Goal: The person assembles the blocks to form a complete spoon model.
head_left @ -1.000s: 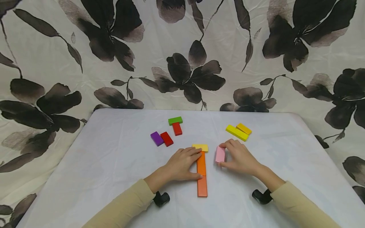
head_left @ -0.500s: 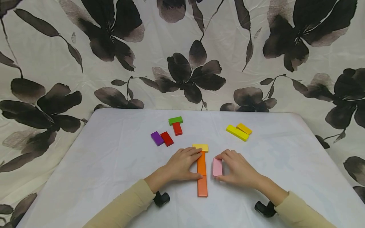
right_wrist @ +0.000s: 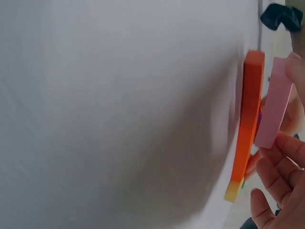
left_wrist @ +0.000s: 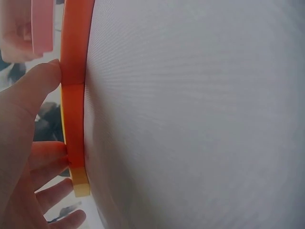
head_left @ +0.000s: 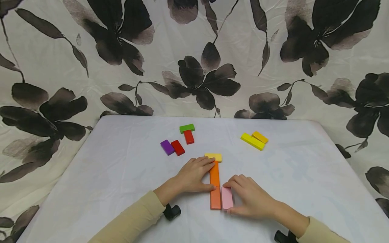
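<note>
My right hand (head_left: 253, 199) pinches a pink block (head_left: 227, 198) by its two ends, thumb at the near end and fingertips at the far end. The pink block stands lengthwise just right of the lower orange block (head_left: 215, 199); in the right wrist view a narrow gap shows between the pink block (right_wrist: 275, 102) and the orange row. My left hand (head_left: 194, 175) rests its thumb at the seam of the two orange blocks, its fingertips lying on the far end of the upper orange block (head_left: 214, 173). Across the top of that row lies a pale yellow block (head_left: 216, 157).
Behind the left hand lie a purple block (head_left: 167, 147) with a red block (head_left: 178, 147) against it, and a green block (head_left: 186, 128) heading another red block (head_left: 189, 137). Two yellow blocks (head_left: 253, 141) lie farther right. A white cloth covers the table (head_left: 115, 202).
The right hand has brought the pink block toward the person and leftward, from beside the upper orange block to beside the lower one. The left hand and the other blocks stay put.
</note>
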The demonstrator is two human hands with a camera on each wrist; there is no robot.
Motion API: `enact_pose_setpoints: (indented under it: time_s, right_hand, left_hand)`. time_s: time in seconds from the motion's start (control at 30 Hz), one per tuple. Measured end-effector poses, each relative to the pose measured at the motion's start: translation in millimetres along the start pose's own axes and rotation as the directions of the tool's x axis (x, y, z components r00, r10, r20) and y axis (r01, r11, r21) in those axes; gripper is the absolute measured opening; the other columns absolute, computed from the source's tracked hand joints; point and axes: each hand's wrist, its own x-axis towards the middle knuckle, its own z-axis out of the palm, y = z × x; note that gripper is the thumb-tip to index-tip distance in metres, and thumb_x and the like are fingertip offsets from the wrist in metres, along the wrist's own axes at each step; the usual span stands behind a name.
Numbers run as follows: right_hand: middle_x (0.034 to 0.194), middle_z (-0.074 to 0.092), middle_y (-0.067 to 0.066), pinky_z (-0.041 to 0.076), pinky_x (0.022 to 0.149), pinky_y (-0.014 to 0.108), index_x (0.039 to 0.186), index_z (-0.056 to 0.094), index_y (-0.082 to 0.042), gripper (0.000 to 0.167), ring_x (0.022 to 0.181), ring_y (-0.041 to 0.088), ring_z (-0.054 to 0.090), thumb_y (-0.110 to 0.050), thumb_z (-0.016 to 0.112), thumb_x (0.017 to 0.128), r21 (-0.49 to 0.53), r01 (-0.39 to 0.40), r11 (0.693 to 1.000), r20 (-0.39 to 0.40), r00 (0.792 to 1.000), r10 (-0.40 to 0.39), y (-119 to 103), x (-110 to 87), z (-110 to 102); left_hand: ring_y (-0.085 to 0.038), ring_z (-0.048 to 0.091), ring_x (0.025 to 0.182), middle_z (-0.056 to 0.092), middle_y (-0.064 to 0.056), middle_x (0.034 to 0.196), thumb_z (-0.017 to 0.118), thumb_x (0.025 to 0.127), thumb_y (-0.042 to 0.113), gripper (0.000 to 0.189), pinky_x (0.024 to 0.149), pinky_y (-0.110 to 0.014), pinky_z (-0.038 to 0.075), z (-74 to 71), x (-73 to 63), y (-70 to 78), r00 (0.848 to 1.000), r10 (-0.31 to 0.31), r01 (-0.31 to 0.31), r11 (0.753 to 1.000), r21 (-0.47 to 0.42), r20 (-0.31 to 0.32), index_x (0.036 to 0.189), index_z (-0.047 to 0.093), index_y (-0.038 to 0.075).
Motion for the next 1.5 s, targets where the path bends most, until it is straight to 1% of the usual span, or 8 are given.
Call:
enact_pose_setpoints:
  time_s: [0.23, 0.37, 0.47, 0.67, 0.9, 1.07, 1.27, 1.5]
  right_hand:
    - [0.108, 0.050, -0.011, 0.040, 0.082, 0.026, 0.114, 0.056, -0.016, 0.056, 0.098, 0.004, 0.044, -0.049, 0.072, 0.072, 0.008, 0.072, 0.997, -0.032, 0.997, -0.072, -14.8, -6.2, 5.4]
    - [0.108, 0.050, -0.010, 0.040, 0.081, 0.026, 0.113, 0.056, -0.015, 0.056, 0.097, 0.005, 0.045, -0.049, 0.072, 0.072, -0.008, 0.124, 0.992, -0.073, 0.990, -0.124, -20.6, -7.5, 8.3]
    - [0.108, 0.050, -0.010, 0.040, 0.080, 0.025, 0.114, 0.056, -0.016, 0.056, 0.096, 0.005, 0.045, -0.050, 0.071, 0.072, -0.013, 0.144, 0.990, -0.080, 0.986, -0.144, -25.0, -8.7, 11.0]
    - [0.108, 0.048, -0.012, 0.038, 0.082, 0.024, 0.119, 0.054, -0.018, 0.058, 0.096, 0.003, 0.043, -0.051, 0.069, 0.074, 0.006, 0.145, 0.989, -0.053, 0.988, -0.144, -33.2, -10.5, 15.6]
    - [0.109, 0.049, -0.009, 0.036, 0.079, 0.021, 0.119, 0.054, -0.017, 0.060, 0.094, 0.005, 0.043, -0.051, 0.070, 0.073, -0.008, 0.188, 0.982, -0.061, 0.980, -0.188, -39.1, -10.3, 20.0]
    - [0.108, 0.049, -0.011, 0.036, 0.078, 0.020, 0.118, 0.056, -0.018, 0.060, 0.095, 0.004, 0.044, -0.052, 0.071, 0.071, -0.021, 0.179, 0.984, -0.043, 0.983, -0.180, -42.5, -11.0, 23.1]
    - [0.108, 0.049, -0.011, 0.036, 0.079, 0.022, 0.118, 0.056, -0.017, 0.059, 0.095, 0.004, 0.044, -0.052, 0.070, 0.072, -0.037, 0.172, 0.984, -0.028, 0.984, -0.173, -43.8, -10.8, 25.4]
    - [0.106, 0.048, -0.011, 0.036, 0.078, 0.023, 0.117, 0.057, -0.017, 0.060, 0.094, 0.005, 0.043, -0.053, 0.070, 0.072, -0.075, 0.161, 0.984, -0.005, 0.987, -0.162, -45.6, -9.7, 26.2]
  left_hand:
    - [-0.022, 0.032, 0.134, 0.039, -0.001, 0.144, 0.061, 0.079, 0.054, 0.075, 0.105, -0.044, 0.032, 0.1, 0.0, -0.4, 1.000, 0.003, -0.003, 1.000, 0.020, 0.003, 0.138, 0.044, 0.013]
    - [-0.022, 0.032, 0.134, 0.039, -0.001, 0.144, 0.061, 0.079, 0.054, 0.074, 0.105, -0.044, 0.031, -0.2, 0.2, -0.3, 1.000, 0.001, -0.001, 1.000, 0.027, 0.011, 0.138, 0.043, 0.013]
    - [-0.022, 0.033, 0.134, 0.039, -0.001, 0.144, 0.061, 0.079, 0.053, 0.073, 0.105, -0.044, 0.032, -0.3, 0.2, -0.3, 1.000, 0.004, -0.004, 1.000, 0.025, 0.007, 0.138, 0.044, 0.013]
    - [-0.022, 0.035, 0.133, 0.041, -0.002, 0.143, 0.060, 0.081, 0.052, 0.070, 0.104, -0.044, 0.033, -0.6, 0.0, -0.4, 1.000, 0.009, -0.009, 1.000, 0.028, -0.010, 0.137, 0.046, 0.012]
    - [-0.023, 0.036, 0.132, 0.043, -0.003, 0.141, 0.061, 0.080, 0.051, 0.069, 0.103, -0.044, 0.034, -0.7, -1.0, -0.1, 0.999, 0.016, -0.016, 1.000, 0.015, -0.030, 0.135, 0.048, 0.011]
    - [-0.023, 0.036, 0.131, 0.043, -0.003, 0.141, 0.061, 0.080, 0.051, 0.069, 0.103, -0.043, 0.035, -0.3, -1.1, -0.5, 0.999, 0.019, -0.018, 1.000, 0.009, -0.037, 0.135, 0.047, 0.011]
    - [-0.023, 0.036, 0.132, 0.043, -0.003, 0.141, 0.061, 0.080, 0.051, 0.069, 0.103, -0.043, 0.034, 0.8, -0.5, -1.2, 0.999, 0.020, -0.020, 1.000, 0.006, -0.036, 0.135, 0.047, 0.011]
    - [-0.022, 0.036, 0.132, 0.043, -0.003, 0.141, 0.061, 0.080, 0.051, 0.070, 0.103, -0.044, 0.034, 1.0, 0.0, -1.1, 0.999, 0.021, -0.021, 1.000, 0.009, -0.038, 0.135, 0.047, 0.011]
